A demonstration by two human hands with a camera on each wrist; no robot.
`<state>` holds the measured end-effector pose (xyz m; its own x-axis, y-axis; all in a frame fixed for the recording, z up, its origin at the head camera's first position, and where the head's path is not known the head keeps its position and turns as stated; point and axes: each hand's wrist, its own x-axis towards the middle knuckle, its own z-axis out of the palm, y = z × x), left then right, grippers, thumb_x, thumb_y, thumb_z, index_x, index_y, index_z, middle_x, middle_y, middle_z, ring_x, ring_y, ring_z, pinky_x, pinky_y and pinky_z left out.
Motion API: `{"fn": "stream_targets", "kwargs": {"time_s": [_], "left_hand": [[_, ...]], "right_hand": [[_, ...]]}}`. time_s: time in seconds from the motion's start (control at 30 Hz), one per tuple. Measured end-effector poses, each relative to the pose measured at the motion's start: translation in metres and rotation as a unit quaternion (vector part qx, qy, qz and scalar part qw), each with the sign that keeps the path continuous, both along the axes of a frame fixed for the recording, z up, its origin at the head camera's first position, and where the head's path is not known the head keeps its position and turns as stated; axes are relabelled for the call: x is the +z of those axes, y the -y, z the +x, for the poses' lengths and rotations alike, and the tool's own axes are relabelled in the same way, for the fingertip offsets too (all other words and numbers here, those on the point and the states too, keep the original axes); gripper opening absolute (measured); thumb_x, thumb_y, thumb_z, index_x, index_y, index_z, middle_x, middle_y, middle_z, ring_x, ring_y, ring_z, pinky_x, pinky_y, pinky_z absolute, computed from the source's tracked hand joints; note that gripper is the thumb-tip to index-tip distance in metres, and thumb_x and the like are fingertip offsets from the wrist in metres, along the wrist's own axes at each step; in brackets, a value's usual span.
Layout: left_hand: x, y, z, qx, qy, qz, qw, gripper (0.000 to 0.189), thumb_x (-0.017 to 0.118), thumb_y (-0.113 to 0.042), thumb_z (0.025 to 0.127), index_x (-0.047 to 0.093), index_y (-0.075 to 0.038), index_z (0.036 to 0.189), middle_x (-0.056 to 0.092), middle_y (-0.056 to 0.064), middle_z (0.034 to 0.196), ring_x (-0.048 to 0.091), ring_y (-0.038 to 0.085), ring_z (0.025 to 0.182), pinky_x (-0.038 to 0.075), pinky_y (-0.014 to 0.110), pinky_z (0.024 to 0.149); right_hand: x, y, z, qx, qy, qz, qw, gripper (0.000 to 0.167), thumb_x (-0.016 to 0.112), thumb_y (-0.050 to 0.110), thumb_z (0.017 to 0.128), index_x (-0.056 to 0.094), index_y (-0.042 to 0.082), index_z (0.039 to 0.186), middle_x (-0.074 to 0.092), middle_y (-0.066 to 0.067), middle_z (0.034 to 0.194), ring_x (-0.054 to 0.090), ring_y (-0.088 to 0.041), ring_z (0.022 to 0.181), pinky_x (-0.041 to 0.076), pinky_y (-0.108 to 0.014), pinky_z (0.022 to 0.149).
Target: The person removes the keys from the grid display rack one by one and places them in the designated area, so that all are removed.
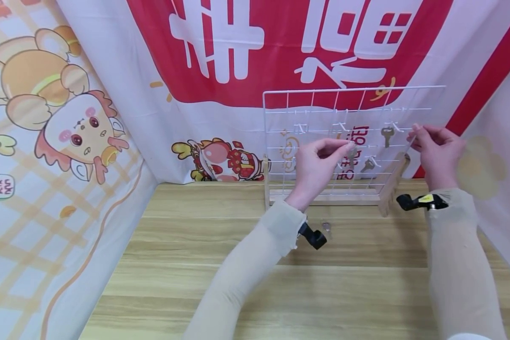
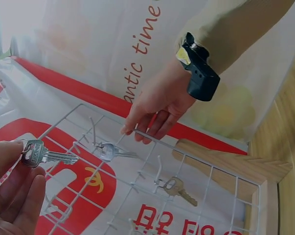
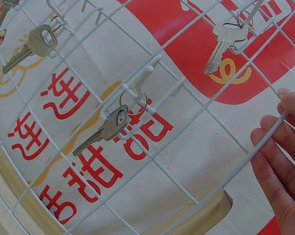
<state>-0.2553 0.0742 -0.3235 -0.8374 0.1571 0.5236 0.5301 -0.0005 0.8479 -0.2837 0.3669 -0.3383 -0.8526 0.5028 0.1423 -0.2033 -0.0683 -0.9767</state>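
My left hand (image 1: 316,165) pinches a silver key (image 2: 35,153) by its ring end between thumb and finger, in front of a white wire grid rack (image 1: 314,90). The key's blade points toward the grid, apart from the hooks. My right hand (image 1: 439,153) holds the rack's right edge wire, its fingertips (image 3: 264,142) around it. On the rack's hooks hang several keys by rings: one key (image 3: 228,41) near the right hand, another key (image 3: 108,128) lower down, and a third key (image 3: 37,43) farther left.
Wooden feet (image 1: 393,184) support the rack on a wood-grain table (image 1: 187,236). A small shiny thing, perhaps a key (image 1: 326,227), lies on the table beneath the left wrist. White hooks (image 1: 299,128) project from the grid. A printed cloth (image 1: 221,94) hangs behind it.
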Motion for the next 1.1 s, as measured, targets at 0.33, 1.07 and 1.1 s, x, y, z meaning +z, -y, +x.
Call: {"fn": "stream_targets", "kwargs": {"time_s": [0.33,1.07,1.1], "left_hand": [[-0.036,0.010,0.011,-0.010,0.039,0.014,0.9991,0.013,0.080,-0.021,0.090,0.079,-0.012,0.100,0.074,-0.010,0.091,0.067,0.009,0.078,0.057,0.025,0.068],[-0.141,0.037,0.023,0.009,0.192,-0.015,0.9812,0.008,0.081,-0.013,0.089,0.080,-0.011,0.096,0.074,-0.007,0.087,0.070,0.012,0.075,0.061,0.043,0.075],[-0.146,0.038,0.023,0.011,0.198,-0.021,0.9799,0.007,0.081,-0.013,0.088,0.080,-0.012,0.096,0.074,-0.007,0.086,0.070,0.011,0.075,0.061,0.042,0.075]], "right_hand": [[0.001,0.002,0.001,0.003,-0.005,-0.001,1.0000,0.060,0.086,0.043,0.075,0.073,0.013,0.125,0.071,-0.002,0.117,0.068,-0.011,0.104,0.047,-0.018,0.098],[-0.002,-0.001,-0.002,-0.001,-0.011,-0.005,0.9999,0.060,0.087,0.044,0.072,0.075,0.014,0.122,0.071,-0.002,0.115,0.068,-0.011,0.102,0.048,-0.017,0.095],[-0.002,-0.001,-0.002,-0.002,-0.010,-0.005,0.9999,0.060,0.087,0.044,0.072,0.074,0.014,0.123,0.071,-0.002,0.115,0.068,-0.011,0.102,0.048,-0.017,0.095]]}}
